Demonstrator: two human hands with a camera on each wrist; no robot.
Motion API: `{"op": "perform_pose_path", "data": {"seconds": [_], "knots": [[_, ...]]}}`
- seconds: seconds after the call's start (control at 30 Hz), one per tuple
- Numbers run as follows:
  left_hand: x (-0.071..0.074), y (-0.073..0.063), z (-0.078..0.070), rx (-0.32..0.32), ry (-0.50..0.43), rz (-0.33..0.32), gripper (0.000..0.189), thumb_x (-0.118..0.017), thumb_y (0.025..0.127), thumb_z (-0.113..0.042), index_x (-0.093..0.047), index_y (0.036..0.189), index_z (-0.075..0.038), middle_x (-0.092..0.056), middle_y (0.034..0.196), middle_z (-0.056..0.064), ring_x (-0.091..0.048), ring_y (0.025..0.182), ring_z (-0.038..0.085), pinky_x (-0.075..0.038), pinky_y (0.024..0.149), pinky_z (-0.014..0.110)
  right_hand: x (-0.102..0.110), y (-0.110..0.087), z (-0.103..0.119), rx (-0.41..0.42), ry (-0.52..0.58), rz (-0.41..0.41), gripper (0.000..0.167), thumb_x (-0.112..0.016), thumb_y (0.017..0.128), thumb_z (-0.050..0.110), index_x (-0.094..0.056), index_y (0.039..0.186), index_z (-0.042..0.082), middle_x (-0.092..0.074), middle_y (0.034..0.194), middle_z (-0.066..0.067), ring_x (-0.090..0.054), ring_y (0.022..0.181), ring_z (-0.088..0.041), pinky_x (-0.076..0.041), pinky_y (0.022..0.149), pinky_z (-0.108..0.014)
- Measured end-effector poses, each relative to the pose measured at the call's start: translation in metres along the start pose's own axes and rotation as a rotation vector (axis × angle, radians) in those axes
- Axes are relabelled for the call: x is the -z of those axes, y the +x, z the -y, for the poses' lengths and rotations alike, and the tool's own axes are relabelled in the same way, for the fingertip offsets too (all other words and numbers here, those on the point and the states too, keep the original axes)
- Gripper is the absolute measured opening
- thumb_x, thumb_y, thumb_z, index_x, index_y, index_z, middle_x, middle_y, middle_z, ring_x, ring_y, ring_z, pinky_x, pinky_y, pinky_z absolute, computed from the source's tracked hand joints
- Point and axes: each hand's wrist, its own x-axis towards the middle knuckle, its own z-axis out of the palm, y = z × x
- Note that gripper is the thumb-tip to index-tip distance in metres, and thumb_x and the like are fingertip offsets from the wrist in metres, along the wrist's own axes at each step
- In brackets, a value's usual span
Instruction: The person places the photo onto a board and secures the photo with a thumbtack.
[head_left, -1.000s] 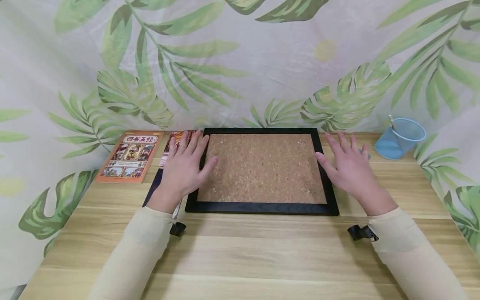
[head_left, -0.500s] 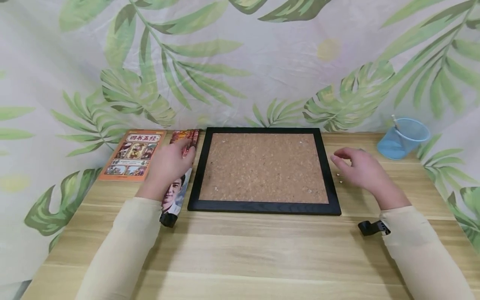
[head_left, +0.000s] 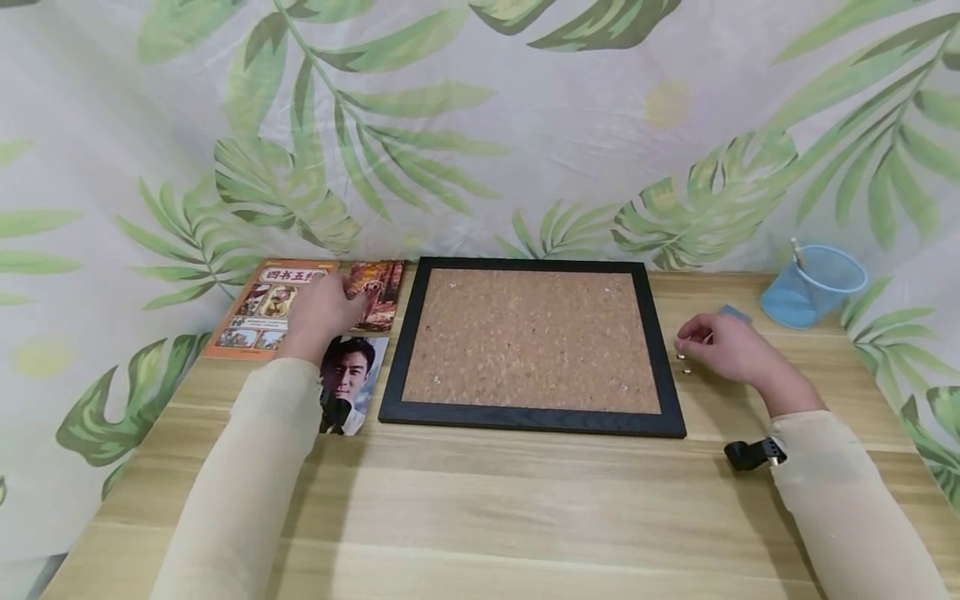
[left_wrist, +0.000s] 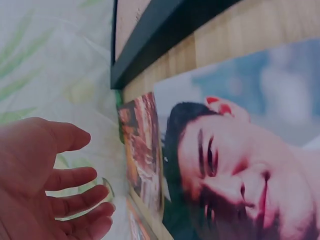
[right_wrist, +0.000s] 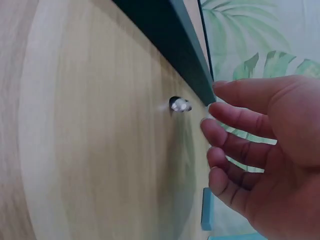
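A cork board [head_left: 532, 337] in a black frame lies mid-table. To its left, my left hand [head_left: 322, 312] hovers by a photo of a dog among autumn leaves [head_left: 382, 287], overlapping a comic-style book [head_left: 251, 337]. Its fingers are loosely bent, with nothing between them in the left wrist view. Nearer me lies a portrait photo [head_left: 363, 396]. On the board's right, my right hand [head_left: 731, 350] is close over small shiny pins [head_left: 686, 372]. Its thumb and fingertips curve towards each other; the right wrist view shows one clear pin [right_wrist: 181, 104] standing apart from the fingertips.
A blue mesh pen cup [head_left: 798, 296] with a pale stick in it stands at the back right. A small blue flat item [head_left: 735, 313] lies behind my right hand. Leaf-patterned cloth [head_left: 570, 150] hangs right behind the table [head_left: 510, 517].
Both hands have left the board's sides, where they lay spread. The left moved left, uncovering the two photos; the right moved right to the pins, its fingers now bent.
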Motion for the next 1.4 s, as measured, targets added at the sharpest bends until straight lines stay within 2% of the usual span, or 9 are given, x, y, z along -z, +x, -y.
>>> {"op": "perform_pose_path", "data": {"seconds": [0.07,0.2,0.43,0.53,0.63,0.93,1.03,1.23,1.4], "knots": [[-0.003,0.004,0.003,0.002,0.030,0.033,0.046,-0.055,0.107,-0.041,-0.064,0.112,0.004,-0.061,0.115,0.032,-0.060,0.103,0.049,-0.052,0.083,0.059,-0.002,0.000,-0.002,-0.002,0.013,0.004,0.029,-0.068,0.105,0.020,-0.071,0.115,-0.006,-0.072,0.098,-0.014,-0.064,0.089,-0.023,-0.050,0.077,-0.035],[-0.008,0.011,0.008,0.006,0.065,0.097,0.071,-0.057,0.107,-0.048,-0.050,0.150,0.009,-0.045,0.151,0.043,-0.042,0.139,0.063,-0.038,0.115,0.072,-0.004,0.001,-0.007,0.003,0.036,0.016,0.026,-0.069,0.104,0.018,-0.072,0.114,-0.006,-0.074,0.098,-0.014,-0.064,0.089,-0.021,-0.050,0.077,-0.035],[-0.018,0.014,0.015,0.078,0.053,0.161,0.086,-0.064,0.104,-0.051,-0.041,0.155,0.014,-0.025,0.161,0.049,-0.027,0.146,0.070,-0.034,0.116,0.077,-0.008,0.003,-0.011,0.020,0.046,0.032,0.024,-0.074,0.102,0.017,-0.075,0.112,-0.004,-0.075,0.098,-0.011,-0.062,0.087,-0.017,-0.050,0.076,-0.031],[-0.021,0.015,0.018,0.104,0.006,0.133,0.092,-0.068,0.102,-0.047,-0.030,0.163,0.011,-0.021,0.161,0.051,-0.024,0.147,0.071,-0.032,0.118,0.077,-0.010,0.005,-0.012,0.028,0.040,0.030,0.022,-0.075,0.101,0.016,-0.075,0.110,-0.004,-0.076,0.097,-0.011,-0.062,0.087,-0.016,-0.050,0.077,-0.032],[-0.022,0.018,0.020,0.095,-0.061,0.079,0.097,-0.072,0.102,-0.038,-0.017,0.170,0.004,-0.023,0.160,0.052,-0.028,0.146,0.069,-0.034,0.118,0.075,-0.010,0.006,-0.012,0.038,0.019,0.020,0.018,-0.075,0.100,0.011,-0.076,0.107,-0.004,-0.076,0.095,-0.011,-0.063,0.086,-0.016,-0.050,0.078,-0.035],[-0.020,0.016,0.033,-0.010,-0.198,0.033,0.046,-0.060,0.105,-0.016,-0.055,0.142,0.011,-0.058,0.139,0.035,-0.058,0.123,0.051,-0.048,0.105,0.064,-0.010,0.006,-0.011,0.038,-0.019,0.018,0.014,-0.072,0.101,0.009,-0.077,0.105,-0.004,-0.075,0.093,-0.011,-0.063,0.085,-0.018,-0.051,0.079,-0.037],[-0.020,0.012,0.035,-0.026,-0.248,-0.021,0.041,-0.052,0.107,-0.016,-0.061,0.139,0.008,-0.063,0.137,0.033,-0.061,0.118,0.048,-0.051,0.098,0.061,-0.010,0.004,-0.010,0.035,-0.021,0.017,0.015,-0.070,0.103,0.010,-0.076,0.106,-0.004,-0.075,0.095,-0.013,-0.064,0.086,-0.020,-0.051,0.079,-0.037],[-0.015,-0.003,0.036,-0.029,-0.338,-0.129,0.039,-0.049,0.108,-0.017,-0.071,0.135,0.001,-0.069,0.121,0.025,-0.056,0.084,0.031,-0.045,0.072,0.041,-0.008,0.001,-0.007,0.019,-0.028,-0.009,0.017,-0.067,0.104,0.011,-0.074,0.106,-0.004,-0.074,0.094,-0.014,-0.064,0.086,-0.022,-0.051,0.078,-0.037],[-0.013,-0.015,0.033,-0.031,-0.432,-0.124,0.040,-0.054,0.109,-0.015,-0.066,0.144,-0.001,-0.066,0.120,0.022,-0.055,0.081,0.023,-0.046,0.064,0.031,-0.005,-0.001,-0.005,0.008,-0.025,-0.033,0.017,-0.066,0.105,0.011,-0.073,0.106,-0.004,-0.072,0.092,-0.013,-0.061,0.084,-0.021,-0.049,0.076,-0.036]]}}
